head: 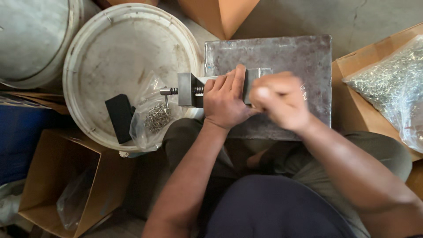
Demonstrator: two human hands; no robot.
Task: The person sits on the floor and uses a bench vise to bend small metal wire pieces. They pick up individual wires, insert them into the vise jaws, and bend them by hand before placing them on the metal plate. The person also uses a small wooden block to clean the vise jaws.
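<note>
Small bench vise (194, 89): grey machined steel, blocky body with a threaded screw and a thin crossbar handle at its outer end. It lies on its side across the near-left corner of the steel plate, its screw end overhanging the white bucket lid.

Steel plate (299, 55): flat, rectangular, mottled grey with rust-brown staining; serves as the worktop.

Left hand (224, 100): laid flat over the vise body, fingers extended and pressed along its top, thumb tucked at the near side; it pins the vise down rather than wrapping it.

Right hand (277, 99): just right of the vise, over the plate, curled into a loose fist and blurred; whether it has hold of anything cannot be told.

White bucket lid (119, 48): left of the plate, round, plastic, scuffed and grimy, ribbed rim. On it: a black rectangular block (120, 117) and a clear plastic bag (152, 114), crumpled, containing a small heap of fine metal pieces.

Large clear bag (392, 83): right of the plate, resting in an open cardboard box (359, 110), packed with small shiny metal parts.

Second cardboard box (57, 176): near-left of the lid, open, with crumpled clear plastic inside.

Grey drum (33, 39): left of the lid, round, dull metal.
</note>
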